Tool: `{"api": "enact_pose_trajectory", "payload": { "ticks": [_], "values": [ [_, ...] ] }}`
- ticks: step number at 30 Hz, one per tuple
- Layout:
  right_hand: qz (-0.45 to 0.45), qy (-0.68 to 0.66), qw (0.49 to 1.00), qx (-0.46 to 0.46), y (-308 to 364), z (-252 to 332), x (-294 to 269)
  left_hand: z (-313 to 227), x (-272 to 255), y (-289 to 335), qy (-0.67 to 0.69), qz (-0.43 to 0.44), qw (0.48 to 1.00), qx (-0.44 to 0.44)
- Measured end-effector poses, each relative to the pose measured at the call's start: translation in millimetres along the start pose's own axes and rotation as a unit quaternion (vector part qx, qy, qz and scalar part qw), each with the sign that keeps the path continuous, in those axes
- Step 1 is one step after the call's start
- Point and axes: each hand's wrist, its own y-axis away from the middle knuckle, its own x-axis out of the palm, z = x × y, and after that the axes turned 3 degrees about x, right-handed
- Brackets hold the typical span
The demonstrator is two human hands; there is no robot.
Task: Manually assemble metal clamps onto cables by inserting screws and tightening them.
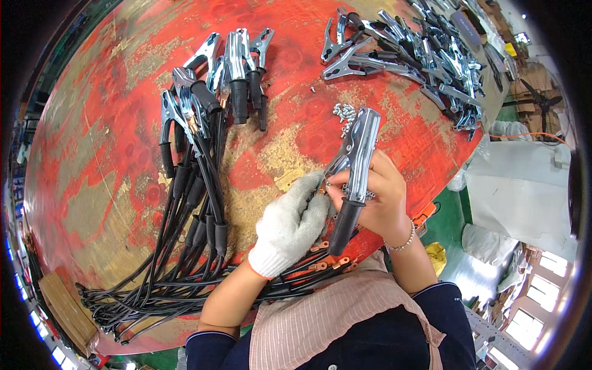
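As the gloved left hand (287, 223) and bare right hand (383, 192) meet, we see a silver clamp (365, 145) between them

We find the left fingers closed on its lower arm, near the edge of a worn red table (290, 68); the right fingers reach partly behind it, and we cannot tell what they grip. Screws (343, 112) lie just beyond. Cabled clamps (235, 58) spread at left, loose clamps (436, 71) pile at far right.

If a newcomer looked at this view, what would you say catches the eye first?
Probably the worn red table spread across the middle. At its near edge, the gloved left hand and bare right hand meet at a shiny clamp. More clamps lie heaped at upper right, with black cables bundled at left.
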Motion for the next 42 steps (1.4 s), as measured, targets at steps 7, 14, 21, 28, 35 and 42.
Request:
{"api": "enact_pose_trajectory", "payload": {
  "ticks": [7, 14, 21, 28, 35, 42],
  "values": [
    [-0.024, 0.04, 0.999, -0.013, 1.6, 0.2, 2.7, -6.1, -0.8, 0.2, -0.035, -0.004, 0.999, 0.003],
    [-0.02, 0.035, 0.999, -0.029, 7.5, -6.3, 5.4, -16.1, -2.8, -0.4, -0.032, 0.005, 0.999, 0.001],
    [-0.028, 0.022, 0.999, -0.027, 6.5, -2.1, 6.8, -12.8, -2.6, -0.4, -0.036, 0.002, 0.999, 0.014],
    [-0.022, 0.038, 0.999, -0.019, 10.9, -3.2, 5.5, -16.7, -4.2, -1.7, -0.069, 0.006, 0.997, 0.018],
    [0.012, 0.07, 0.99, -0.122, 22.7, -14.3, -4.6, -6.1, -1.2, 2.0, 0.032, -0.003, 0.999, -0.02],
    [0.011, 0.076, 0.988, -0.136, 18.6, -10.0, -9.1, -17.8, -5.9, 1.5, 0.016, 0.009, 0.999, -0.026]
  ]
}}
